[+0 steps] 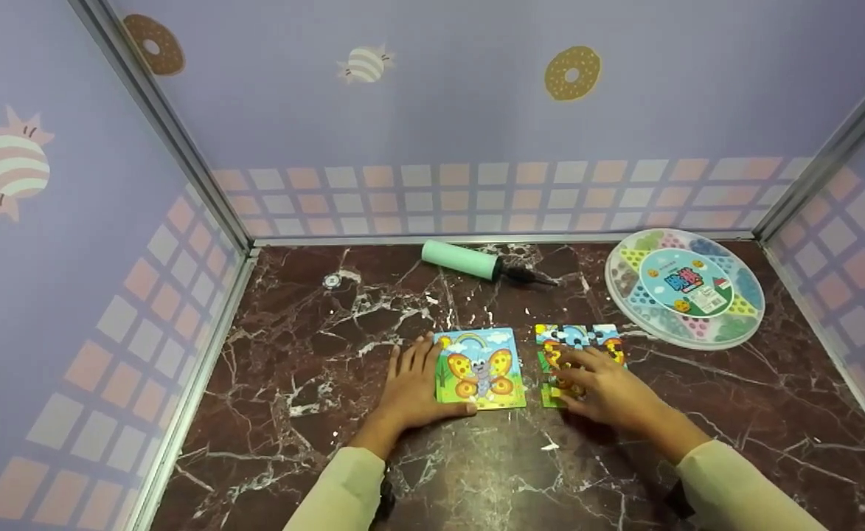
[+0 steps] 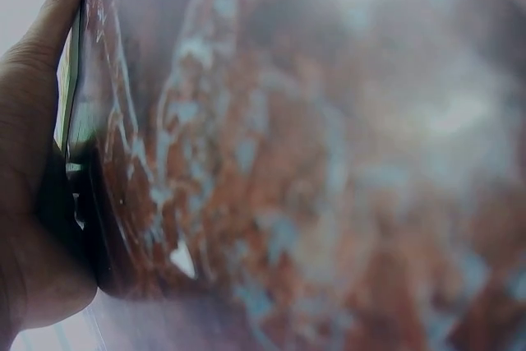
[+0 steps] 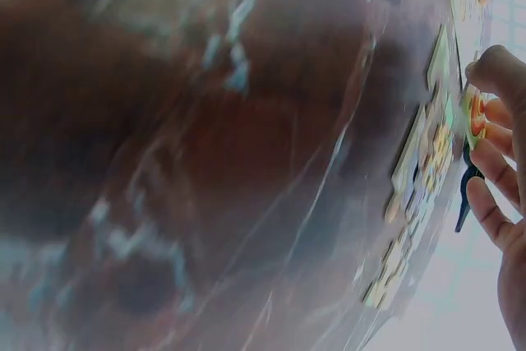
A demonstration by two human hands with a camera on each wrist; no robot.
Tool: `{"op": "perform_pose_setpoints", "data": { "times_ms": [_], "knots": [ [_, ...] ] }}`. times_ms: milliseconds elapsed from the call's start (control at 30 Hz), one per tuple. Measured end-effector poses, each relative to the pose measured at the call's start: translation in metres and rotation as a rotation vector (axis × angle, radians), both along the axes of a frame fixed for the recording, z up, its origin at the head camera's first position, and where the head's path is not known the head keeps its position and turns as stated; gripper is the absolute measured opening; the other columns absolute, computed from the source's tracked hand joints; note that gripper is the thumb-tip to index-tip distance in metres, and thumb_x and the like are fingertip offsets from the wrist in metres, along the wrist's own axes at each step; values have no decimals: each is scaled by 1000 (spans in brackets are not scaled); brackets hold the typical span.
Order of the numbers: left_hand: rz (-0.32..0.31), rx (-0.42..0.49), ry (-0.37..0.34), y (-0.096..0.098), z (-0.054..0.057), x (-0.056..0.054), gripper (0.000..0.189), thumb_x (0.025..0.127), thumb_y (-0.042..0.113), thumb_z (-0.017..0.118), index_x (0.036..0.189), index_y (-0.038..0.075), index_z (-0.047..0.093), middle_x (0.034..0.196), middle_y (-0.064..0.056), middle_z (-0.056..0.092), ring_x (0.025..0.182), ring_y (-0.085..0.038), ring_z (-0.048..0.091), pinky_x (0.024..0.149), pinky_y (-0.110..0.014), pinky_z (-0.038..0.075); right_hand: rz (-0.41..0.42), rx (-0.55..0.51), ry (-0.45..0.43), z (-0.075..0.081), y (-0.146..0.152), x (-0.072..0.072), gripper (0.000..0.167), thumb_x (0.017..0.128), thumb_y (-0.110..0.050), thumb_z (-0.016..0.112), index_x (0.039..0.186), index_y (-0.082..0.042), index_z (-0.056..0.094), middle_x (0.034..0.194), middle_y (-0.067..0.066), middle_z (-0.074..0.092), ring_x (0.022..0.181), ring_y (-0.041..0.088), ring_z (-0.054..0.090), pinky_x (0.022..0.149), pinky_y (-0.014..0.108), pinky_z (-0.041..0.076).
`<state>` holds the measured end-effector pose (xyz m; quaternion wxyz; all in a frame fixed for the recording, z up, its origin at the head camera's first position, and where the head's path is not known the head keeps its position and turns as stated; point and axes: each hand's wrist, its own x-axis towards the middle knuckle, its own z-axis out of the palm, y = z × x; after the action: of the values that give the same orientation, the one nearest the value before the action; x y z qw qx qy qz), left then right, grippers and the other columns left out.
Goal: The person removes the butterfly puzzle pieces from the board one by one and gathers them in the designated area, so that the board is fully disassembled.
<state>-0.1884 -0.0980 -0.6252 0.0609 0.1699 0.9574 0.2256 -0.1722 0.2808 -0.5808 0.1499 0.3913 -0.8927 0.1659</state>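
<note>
A square butterfly picture board lies flat on the marble table. My left hand rests along its left side with fingers extended, the thumb touching the lower edge. To the right lies a partly assembled jigsaw puzzle showing matching colours. Over its lower part, my right hand pinches a puzzle piece between thumb and fingers, raised above the others in the right wrist view. The right hand covers much of the puzzle in the head view. In the left wrist view only part of the left hand shows at the edge.
A mint-green hand pump with a black nozzle lies behind the board. At the back right is a round clear game box with coloured pieces. A small round chip lies back left. Walls enclose the table on three sides.
</note>
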Motion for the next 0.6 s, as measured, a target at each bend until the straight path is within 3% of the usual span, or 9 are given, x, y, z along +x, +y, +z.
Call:
{"op": "perform_pose_setpoints", "data": {
  "times_ms": [200,600],
  "knots": [
    [-2,20,6,0,-2,-1,139,75,92,74,176,10,25,186,-15,17,172,-41,17,139,-67,2,10,-5,15,2,16,0,33,82,-20,97,110,-10,83,120,10,76,110,30,71,94,52,64],
    [1,20,-6,2,3,0,139,75,91,75,176,9,26,186,-17,19,172,-43,18,139,-69,3,-4,10,-1,4,48,5,46,74,-15,100,116,-8,83,123,10,79,110,33,71,93,55,63]
  ]
}}
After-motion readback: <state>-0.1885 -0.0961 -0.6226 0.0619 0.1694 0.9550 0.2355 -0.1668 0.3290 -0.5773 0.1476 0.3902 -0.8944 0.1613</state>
